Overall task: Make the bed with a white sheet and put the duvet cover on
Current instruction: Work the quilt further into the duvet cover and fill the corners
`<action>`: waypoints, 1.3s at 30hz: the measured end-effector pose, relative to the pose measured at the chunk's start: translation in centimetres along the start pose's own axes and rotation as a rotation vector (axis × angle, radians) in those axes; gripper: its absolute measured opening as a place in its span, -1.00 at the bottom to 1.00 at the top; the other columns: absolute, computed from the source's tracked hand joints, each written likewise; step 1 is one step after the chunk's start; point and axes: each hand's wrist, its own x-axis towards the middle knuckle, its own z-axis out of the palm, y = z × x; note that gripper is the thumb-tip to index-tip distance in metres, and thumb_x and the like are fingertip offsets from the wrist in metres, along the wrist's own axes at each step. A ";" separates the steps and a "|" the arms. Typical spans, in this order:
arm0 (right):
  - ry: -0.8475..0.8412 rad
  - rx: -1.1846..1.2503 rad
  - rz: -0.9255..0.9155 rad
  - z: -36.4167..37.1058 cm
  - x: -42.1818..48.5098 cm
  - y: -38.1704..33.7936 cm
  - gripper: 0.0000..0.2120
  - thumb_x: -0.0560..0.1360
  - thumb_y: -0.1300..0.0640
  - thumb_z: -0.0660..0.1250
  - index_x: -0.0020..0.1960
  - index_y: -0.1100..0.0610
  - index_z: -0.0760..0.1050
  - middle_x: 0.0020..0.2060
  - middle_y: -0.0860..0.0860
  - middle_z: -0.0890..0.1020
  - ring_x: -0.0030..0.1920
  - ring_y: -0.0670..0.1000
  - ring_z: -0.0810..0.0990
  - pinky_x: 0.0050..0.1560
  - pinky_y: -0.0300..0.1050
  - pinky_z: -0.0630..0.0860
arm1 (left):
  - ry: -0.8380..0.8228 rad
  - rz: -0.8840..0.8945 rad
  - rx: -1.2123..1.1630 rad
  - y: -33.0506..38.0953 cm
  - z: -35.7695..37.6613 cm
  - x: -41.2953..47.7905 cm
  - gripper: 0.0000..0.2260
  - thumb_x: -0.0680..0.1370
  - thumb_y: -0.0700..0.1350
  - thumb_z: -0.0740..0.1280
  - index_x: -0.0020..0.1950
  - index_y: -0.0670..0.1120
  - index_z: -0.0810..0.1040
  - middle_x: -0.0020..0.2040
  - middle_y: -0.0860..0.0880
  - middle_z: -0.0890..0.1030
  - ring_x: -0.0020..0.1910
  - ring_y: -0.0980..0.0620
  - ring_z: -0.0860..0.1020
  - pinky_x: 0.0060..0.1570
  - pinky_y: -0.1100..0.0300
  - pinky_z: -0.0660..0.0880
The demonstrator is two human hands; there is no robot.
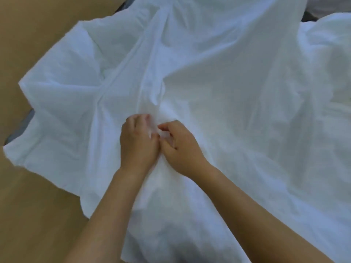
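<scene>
My left hand [138, 143] and right hand [179, 149] touch, both pinching one bunch of white cloth [228, 82]; its bulk stretches away ahead.

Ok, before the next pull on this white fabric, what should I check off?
1. Grip of left hand on the white fabric: ok.
2. Pinch by right hand on the same bunch: ok.
3. Both hands close together: ok.
4. Fabric lying flat: not ok, creased and bunched.
5. Held part is a corner or opening: cannot tell.
6. Edge clear of the tan surface: not ok, it drapes over it.
</scene>
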 end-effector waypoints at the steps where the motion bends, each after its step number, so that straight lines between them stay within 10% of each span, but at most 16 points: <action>1: 0.030 -0.041 0.020 -1.7 -1.5 1.8 -0.74 0.53 0.20 0.25 0.21 0.19 0.48 0.11 0.02 0.52 0.12 -0.05 0.45 0.08 -0.33 0.29 | 0.004 0.054 0.003 1.7 1.3 -1.1 -0.59 0.49 -0.21 0.31 0.34 -0.20 0.41 0.30 -0.18 0.39 0.28 -0.16 0.36 0.26 0.10 0.27; 13: 0.514 -0.171 0.647 -24.4 -35.4 29.8 -0.73 0.51 0.24 0.25 0.21 0.23 0.46 0.19 0.10 0.46 0.23 0.08 0.38 0.13 -0.30 0.21 | -0.740 0.440 0.184 22.4 29.9 -28.7 -0.48 0.55 0.13 0.23 0.45 -0.05 0.27 0.41 -0.05 0.33 0.39 -0.05 0.27 0.38 0.02 0.12; 22: 0.903 0.399 1.079 -31.4 -49.5 43.3 -0.33 0.46 -0.01 0.35 0.47 0.08 0.14 0.39 0.09 0.23 0.38 0.12 0.27 0.30 0.00 0.31 | -0.917 0.713 0.622 30.5 43.9 -40.6 -0.06 0.38 0.37 0.28 0.53 -0.03 -0.12 0.54 -0.08 -0.01 0.51 -0.09 0.01 0.39 -0.22 0.00; 27: 0.956 0.948 0.874 -33.6 -46.5 46.4 -0.05 0.38 0.05 0.49 0.52 -0.06 -0.09 0.40 0.06 0.34 0.31 0.07 0.43 0.31 0.06 0.40 | -0.982 0.454 0.351 32.3 46.7 -39.2 -0.48 0.52 0.12 0.23 0.43 -0.03 0.26 0.41 -0.06 0.36 0.33 -0.08 0.37 0.27 -0.01 0.34; 29: 0.941 0.853 0.741 -34.3 -43.9 46.4 -0.21 0.36 0.20 0.46 0.47 0.04 0.12 0.29 0.04 0.47 0.24 0.04 0.50 0.25 0.12 0.47 | -0.864 0.346 0.173 33.8 46.9 -37.8 -0.58 0.54 0.04 0.20 0.37 -0.05 0.35 0.31 -0.06 0.46 0.22 -0.05 0.46 0.15 0.10 0.39; 32: 0.769 0.620 0.738 -33.8 -40.1 44.7 -0.42 0.37 -0.11 0.27 0.33 0.09 0.32 0.04 -0.01 0.60 0.04 -0.02 0.57 0.11 -0.01 0.52 | -0.718 0.402 0.012 37.2 47.3 -35.7 -0.52 0.53 0.14 0.23 0.40 0.00 0.32 0.30 -0.01 0.45 0.07 0.07 0.46 0.04 0.16 0.36; 39: 0.781 0.314 0.721 -36.4 -42.7 45.7 -0.52 0.46 0.25 0.29 0.36 0.03 0.37 -0.10 -0.02 0.64 -0.15 -0.08 0.58 -0.09 -0.22 0.50 | -0.987 0.481 0.346 41.5 54.1 -34.0 -0.36 0.54 0.23 0.20 0.53 0.05 0.07 0.43 -0.19 0.26 0.38 -0.19 0.28 0.33 -0.09 0.28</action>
